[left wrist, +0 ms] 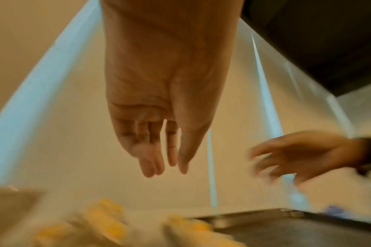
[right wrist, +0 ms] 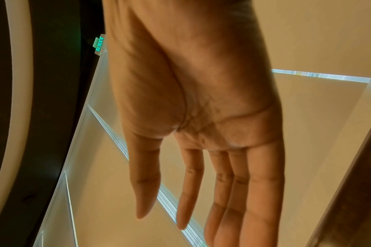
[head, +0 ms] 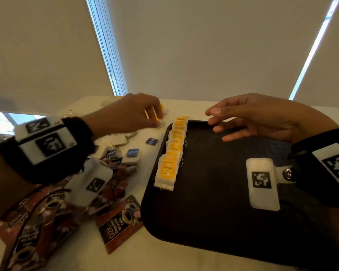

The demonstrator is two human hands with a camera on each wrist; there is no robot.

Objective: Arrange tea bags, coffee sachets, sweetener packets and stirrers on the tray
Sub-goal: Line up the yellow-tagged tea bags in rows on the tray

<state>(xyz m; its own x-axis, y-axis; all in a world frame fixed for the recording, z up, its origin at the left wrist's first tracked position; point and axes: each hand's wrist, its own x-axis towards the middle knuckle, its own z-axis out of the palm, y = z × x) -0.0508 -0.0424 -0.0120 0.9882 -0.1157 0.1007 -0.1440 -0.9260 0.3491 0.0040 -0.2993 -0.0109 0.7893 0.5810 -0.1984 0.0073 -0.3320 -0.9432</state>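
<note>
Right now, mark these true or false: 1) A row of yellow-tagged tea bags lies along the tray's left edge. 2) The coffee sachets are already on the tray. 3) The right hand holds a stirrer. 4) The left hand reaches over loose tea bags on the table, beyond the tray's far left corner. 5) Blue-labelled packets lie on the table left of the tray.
1) True: the tea bags line the left side of the black tray.
2) False: the coffee sachets lie on the table, left of the tray.
3) False: the right hand is empty, fingers straight.
4) True: the left hand is there.
5) True: blue-labelled packets.
</note>
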